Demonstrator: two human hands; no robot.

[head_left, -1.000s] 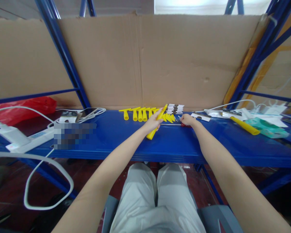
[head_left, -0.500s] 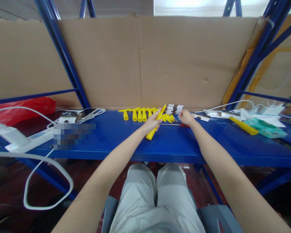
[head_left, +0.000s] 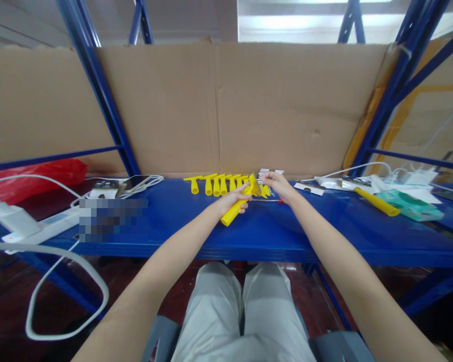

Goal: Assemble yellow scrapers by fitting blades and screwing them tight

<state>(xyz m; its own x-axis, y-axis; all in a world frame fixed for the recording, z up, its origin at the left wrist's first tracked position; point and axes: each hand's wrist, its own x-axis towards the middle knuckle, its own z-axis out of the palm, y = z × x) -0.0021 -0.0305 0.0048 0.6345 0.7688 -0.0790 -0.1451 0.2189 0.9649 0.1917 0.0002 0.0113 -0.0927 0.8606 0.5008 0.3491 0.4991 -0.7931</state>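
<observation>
My left hand [head_left: 229, 202] is closed around a yellow scraper handle [head_left: 229, 217], its butt toward me and its wide head tilted up to the right. My right hand [head_left: 280, 185] is at that head, fingertips pinched together; what they hold is too small to make out. Behind my left hand stands a row of several yellow T-shaped handles [head_left: 209, 187]. Small yellow pieces [head_left: 265, 190] lie between my hands. A screwdriver with a red handle [head_left: 281, 201] lies under my right wrist. White packets with dark marks [head_left: 271, 171] are stacked behind my right hand, partly hidden.
A white packet [head_left: 308, 188], another yellow handle [head_left: 377, 202] and a green packet [head_left: 411, 206] lie on the right of the blue table [head_left: 196, 236]. White cables and a power strip [head_left: 53, 225] are at left, by a red bag [head_left: 41, 176]. Cardboard [head_left: 158, 110] walls the back.
My right hand has moved left from the small parts on the table to the head of the scraper handle. My left hand has tilted the handle, turning its head toward my right hand.
</observation>
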